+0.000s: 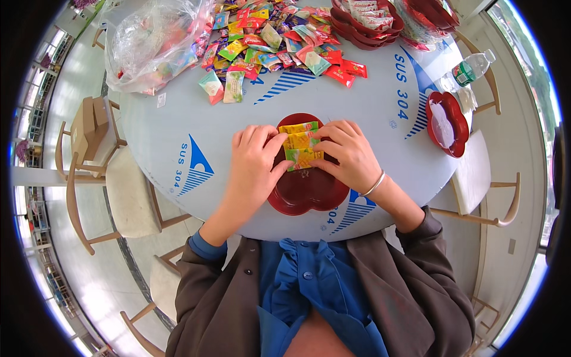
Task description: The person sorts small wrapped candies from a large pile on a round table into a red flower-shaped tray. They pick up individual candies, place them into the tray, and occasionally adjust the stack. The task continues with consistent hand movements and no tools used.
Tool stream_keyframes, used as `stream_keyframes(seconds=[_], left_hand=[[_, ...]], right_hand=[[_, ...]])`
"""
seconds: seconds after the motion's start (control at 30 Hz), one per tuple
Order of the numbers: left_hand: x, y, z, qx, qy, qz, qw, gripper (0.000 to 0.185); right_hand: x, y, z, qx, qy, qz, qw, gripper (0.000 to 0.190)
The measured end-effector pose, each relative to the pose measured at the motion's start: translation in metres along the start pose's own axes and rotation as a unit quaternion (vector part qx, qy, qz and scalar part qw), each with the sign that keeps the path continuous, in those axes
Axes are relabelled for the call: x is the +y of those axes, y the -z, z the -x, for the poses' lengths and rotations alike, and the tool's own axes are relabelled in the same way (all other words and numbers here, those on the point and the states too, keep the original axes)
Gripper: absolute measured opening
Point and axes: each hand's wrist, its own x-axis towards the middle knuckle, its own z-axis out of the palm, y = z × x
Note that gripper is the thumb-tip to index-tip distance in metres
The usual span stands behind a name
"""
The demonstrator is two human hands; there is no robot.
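A dark red flower-shaped plastic dish point(308, 194) sits near the table edge in front of me. Several yellow candy packets point(303, 140), one with green on its wrapper, lie in an overlapping row in its far half. My left hand point(256, 163) grips the left ends of these packets between thumb and fingers. From the other side, my right hand point(345, 154), with a bangle at its wrist, pinches their right ends. Parts of the dish's rim are hidden beneath both hands.
A heap of wrapped candies point(272, 40) spreads across the far side of the round table point(156, 120). Left of it lies a clear plastic bag point(154, 44). Stacked red dishes point(370, 33) hold sachets. At right are a plastic bottle point(470, 71) and another red dish point(450, 125).
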Motion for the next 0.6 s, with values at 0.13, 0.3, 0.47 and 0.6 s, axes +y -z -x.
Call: stream_keyframes(seconds=[0.13,0.3,0.47,0.6], left_hand=[[-0.018,0.016,-0.028,0.013,-0.01,-0.007,1.0,0.044],[-0.089,-0.007,-0.079,0.06,0.031,-0.053,0.996,0.042],[-0.146,-0.048,-0.115,0.182,0.089,-0.147,0.968,0.048],[-0.19,-0.063,-0.129,0.171,0.069,-0.166,0.969,0.048]], right_hand=[[0.003,0.011,-0.01,-0.012,-0.001,-0.006,1.0,0.022],[0.026,0.018,-0.043,-0.029,-0.01,-0.008,0.999,0.017],[0.066,-0.002,-0.074,-0.027,-0.067,-0.107,0.992,0.019],[0.088,-0.014,-0.082,-0.036,-0.141,-0.102,0.984,0.021]])
